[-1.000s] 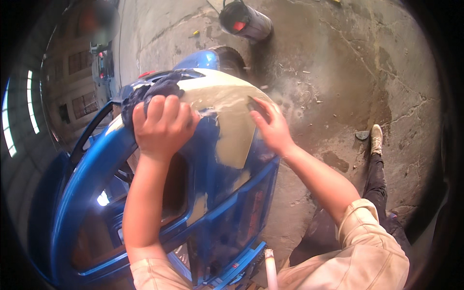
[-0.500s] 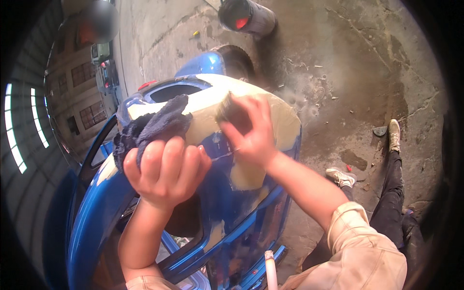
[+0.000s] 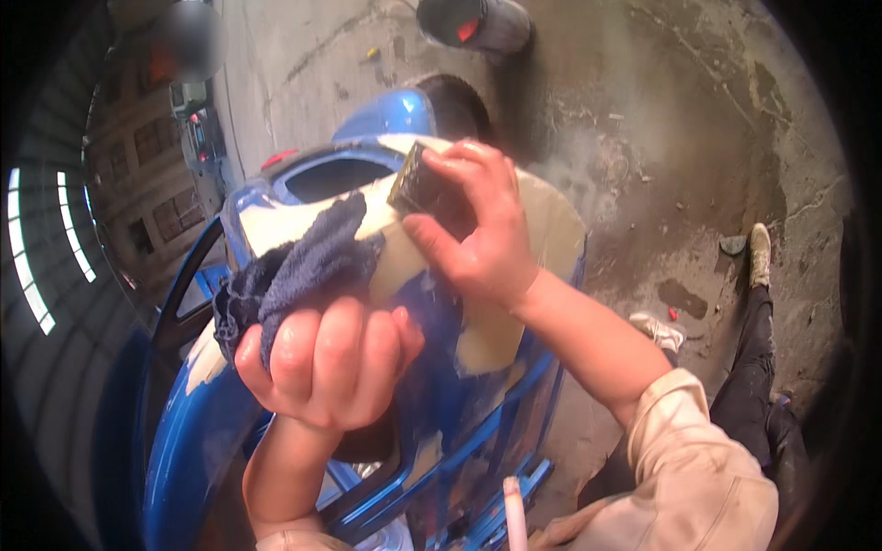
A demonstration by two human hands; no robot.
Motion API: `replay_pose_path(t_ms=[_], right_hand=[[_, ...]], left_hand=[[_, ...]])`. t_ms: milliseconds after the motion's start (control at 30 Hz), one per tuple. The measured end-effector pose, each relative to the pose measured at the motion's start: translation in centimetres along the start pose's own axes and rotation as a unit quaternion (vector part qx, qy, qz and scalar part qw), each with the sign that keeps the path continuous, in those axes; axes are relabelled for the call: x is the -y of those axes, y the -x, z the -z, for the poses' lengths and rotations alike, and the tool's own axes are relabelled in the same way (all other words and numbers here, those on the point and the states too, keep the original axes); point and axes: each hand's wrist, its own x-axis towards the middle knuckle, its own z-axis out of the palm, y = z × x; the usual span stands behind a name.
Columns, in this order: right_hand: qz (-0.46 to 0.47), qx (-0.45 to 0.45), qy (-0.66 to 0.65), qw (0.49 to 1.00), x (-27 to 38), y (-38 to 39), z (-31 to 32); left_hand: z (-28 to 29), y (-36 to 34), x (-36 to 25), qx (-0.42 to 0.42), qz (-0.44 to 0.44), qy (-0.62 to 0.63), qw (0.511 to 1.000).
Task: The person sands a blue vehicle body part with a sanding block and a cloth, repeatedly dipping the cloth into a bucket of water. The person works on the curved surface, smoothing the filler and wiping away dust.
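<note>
My left hand (image 3: 326, 363) is closed round a bunched dark blue cloth (image 3: 317, 243), raised above the car's side. My right hand (image 3: 487, 230) grips a dark, flat-sided sanding block (image 3: 424, 184) between thumb and fingers. The block is over the cream filler (image 3: 542, 216) on the rear part of a blue car body (image 3: 193, 441); whether it touches the surface cannot be made out. More filler patches show lower on the panel, with bare blue paint (image 3: 423, 312) between them. The cloth and left hand hide part of the panel.
A dark bucket (image 3: 496, 28) with something red inside stands on the stained concrete floor beyond the car. A wheel (image 3: 455, 106) is on the far side. Another person's leg and shoe (image 3: 759, 257) may be my own, at the right. A cigarette (image 3: 514, 514) juts in at the lower edge.
My right hand and the sanding block have moved a little farther away and to the left. My left hand, still holding the cloth, has come slightly nearer.
</note>
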Motion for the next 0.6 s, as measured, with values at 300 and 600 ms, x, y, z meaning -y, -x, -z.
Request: replay_pose_path(t_ms=[300, 600], right_hand=[[-0.040, 0.051, 0.019, 0.998, -0.9, 4.9, 2.4], [-0.057, 0.050, -0.008, 0.997, -2.0, 6.7, 4.1]], left_hand=[[0.2, -0.5, 0.2, 0.005, 0.005, -0.006, 1.000], [0.5, -0.4, 0.3, 0.008, 0.001, 0.002, 1.000]])
